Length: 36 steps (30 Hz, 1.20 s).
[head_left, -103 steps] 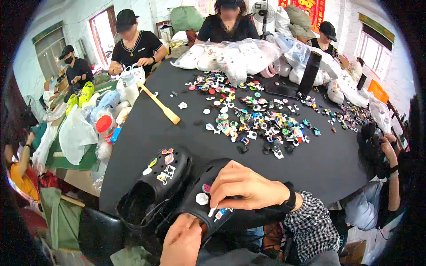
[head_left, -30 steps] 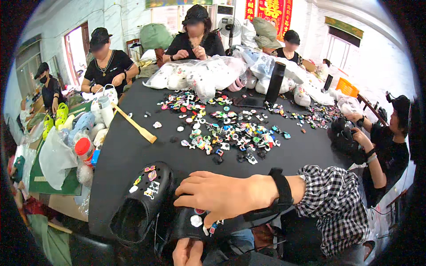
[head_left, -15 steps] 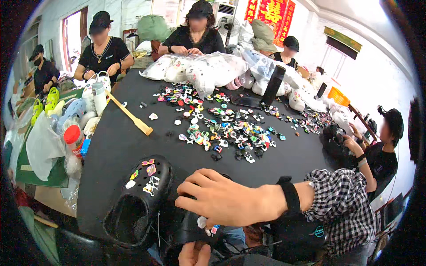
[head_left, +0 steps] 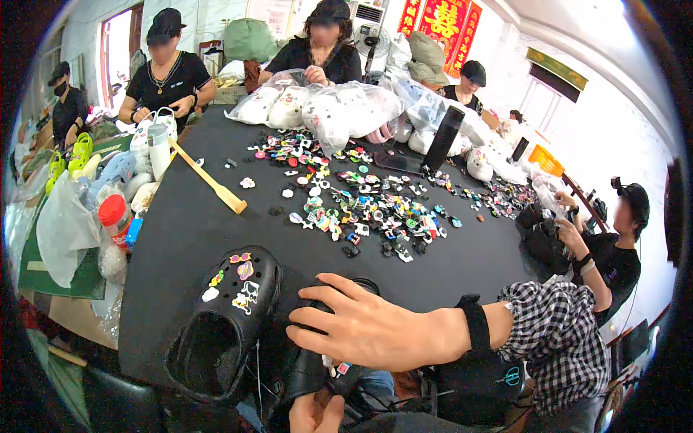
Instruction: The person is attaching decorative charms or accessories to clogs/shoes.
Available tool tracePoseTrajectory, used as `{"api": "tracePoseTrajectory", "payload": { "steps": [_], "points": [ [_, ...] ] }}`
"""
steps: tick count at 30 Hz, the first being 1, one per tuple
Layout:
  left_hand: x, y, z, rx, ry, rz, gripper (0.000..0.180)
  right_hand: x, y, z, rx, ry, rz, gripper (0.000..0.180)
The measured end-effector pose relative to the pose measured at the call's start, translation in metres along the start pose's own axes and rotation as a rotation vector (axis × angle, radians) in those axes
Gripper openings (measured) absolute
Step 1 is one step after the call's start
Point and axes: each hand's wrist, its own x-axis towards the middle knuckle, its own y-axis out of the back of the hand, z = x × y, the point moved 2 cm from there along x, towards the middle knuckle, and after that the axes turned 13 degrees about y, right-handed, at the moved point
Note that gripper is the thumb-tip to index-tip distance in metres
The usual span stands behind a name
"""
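A second black clog [head_left: 302, 379] is tilted near the table's front edge, partly covered by my hands. Across its toe lies my right hand [head_left: 368, 321], fingers bent around the upper; the thumb is hidden. Small charms [head_left: 338, 369] show on the clog just below that palm. At the bottom of the picture my left hand [head_left: 317, 413] grips the clog's rim, thumb beside curled fingers. To the left a finished-looking black clog [head_left: 238, 317] rests on the table with several charms on its toe: pink glasses, a pink-purple one, a white-and-black figure.
Loose charms [head_left: 375, 213] are heaped mid-table, with a wooden stick [head_left: 209, 177] to their left. A black cylinder [head_left: 442, 138] and clear bags of white shoes [head_left: 346, 112] stand behind. A red-lidded jar [head_left: 115, 220] stands at left. Several co-workers sit around; one at right [head_left: 613, 252] handles dark shoes.
My right hand has shifted slightly, uncovering more of the clog's toe beyond the fingers. The view has moved a little. The far-middle co-worker has raised a hand over the bag.
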Motion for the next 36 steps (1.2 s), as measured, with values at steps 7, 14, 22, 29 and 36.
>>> {"api": "tracePoseTrajectory", "payload": {
  "steps": [7,14,22,29,36],
  "points": [
    [-0.005,0.005,0.006,0.132,-0.105,-0.142,0.038,-0.015,0.001,0.014,0.254,0.023,0.038,0.060],
    [-0.005,0.007,0.015,-0.285,0.027,-0.271,0.060,-0.035,-0.006,0.040,0.529,0.048,0.141,0.058],
    [-0.004,0.008,0.016,-0.457,0.128,-0.176,0.058,-0.073,0.002,0.110,0.548,-0.435,0.492,0.024],
    [-0.002,-0.003,0.025,-0.431,0.108,-0.200,0.058,-0.208,-0.035,0.193,0.244,-0.951,0.860,0.018],
    [0.010,-0.020,0.045,-0.623,-0.004,-0.248,0.062,-0.225,-0.070,0.211,0.018,-1.048,0.740,0.017]
  ]
}}
